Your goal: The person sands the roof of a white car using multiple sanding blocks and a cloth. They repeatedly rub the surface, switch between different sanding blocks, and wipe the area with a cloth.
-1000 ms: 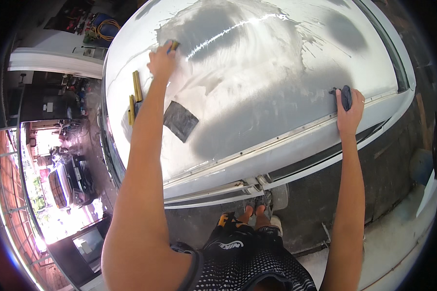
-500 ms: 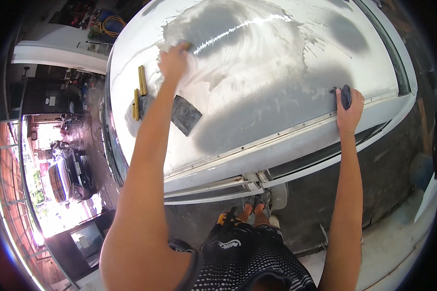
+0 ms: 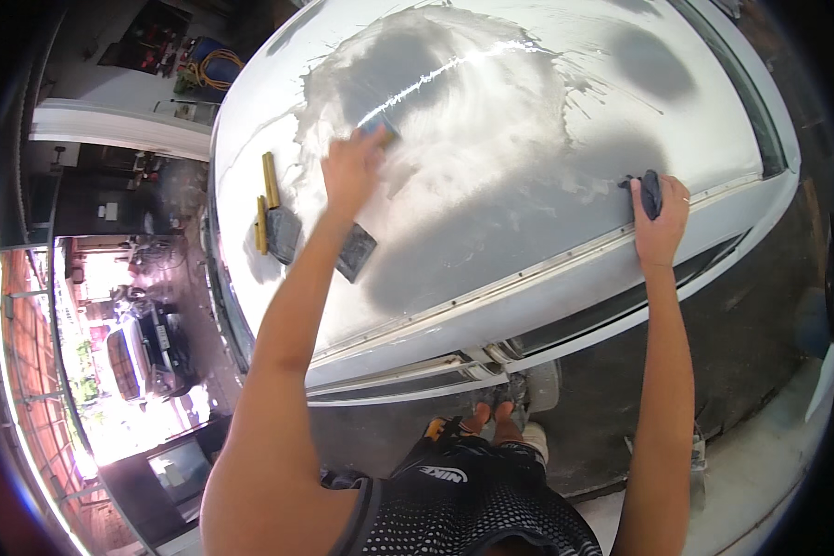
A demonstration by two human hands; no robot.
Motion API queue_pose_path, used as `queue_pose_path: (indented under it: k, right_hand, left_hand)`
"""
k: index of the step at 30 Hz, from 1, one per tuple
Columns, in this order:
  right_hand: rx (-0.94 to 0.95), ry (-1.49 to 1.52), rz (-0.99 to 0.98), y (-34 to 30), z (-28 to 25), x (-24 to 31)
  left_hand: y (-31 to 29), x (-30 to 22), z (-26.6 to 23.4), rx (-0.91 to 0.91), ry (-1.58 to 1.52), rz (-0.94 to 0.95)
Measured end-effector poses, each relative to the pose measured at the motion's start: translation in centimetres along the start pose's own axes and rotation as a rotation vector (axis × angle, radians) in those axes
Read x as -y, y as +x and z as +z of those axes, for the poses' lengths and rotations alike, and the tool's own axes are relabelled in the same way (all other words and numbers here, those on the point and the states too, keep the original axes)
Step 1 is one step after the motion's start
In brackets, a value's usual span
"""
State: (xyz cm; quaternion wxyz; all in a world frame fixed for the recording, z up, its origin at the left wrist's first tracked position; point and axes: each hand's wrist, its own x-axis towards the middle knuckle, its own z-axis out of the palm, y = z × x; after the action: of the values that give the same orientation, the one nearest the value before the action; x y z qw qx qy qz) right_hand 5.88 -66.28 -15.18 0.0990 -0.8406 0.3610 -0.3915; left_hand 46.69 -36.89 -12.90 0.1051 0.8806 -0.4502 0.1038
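Observation:
My left hand [image 3: 350, 174] is closed on a small, dark sanding pad [image 3: 389, 130], pressed to the smeared roof of a white car [image 3: 491, 167]. Motion blurs that hand, and its fingers hide most of the pad. Over by the roof's near right edge, my right hand [image 3: 663, 221] grips a crumpled dark cloth [image 3: 651, 195]. Left of my left forearm lie two yellow strips [image 3: 270, 180] and a dark grey sheet [image 3: 285, 236]. Another dark sheet [image 3: 356, 252] sticks out on the forearm's other side, partly covered by it.
Grey patches and milky smears mark the roof around a bright streak of reflected light. A metal rail [image 3: 491, 289] runs along its near edge, above the car's side. Off to the left, a dark vehicle [image 3: 148, 347] stands by the bright opening. A coiled yellow hose [image 3: 218, 69] is at the far left.
My left hand has moved toward me and slightly right across the roof with the pad. My right hand still grips the cloth at nearly the same spot. The view has shifted slightly.

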Motion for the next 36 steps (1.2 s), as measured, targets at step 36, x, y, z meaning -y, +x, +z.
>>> queue_pose_path:
  k: [36]
  right_hand:
    - [0.021,0.063,0.014,0.3,0.1,1.2]
  left_hand:
    - [18.7,-4.1,2.1,0.036,0.113,-0.156]
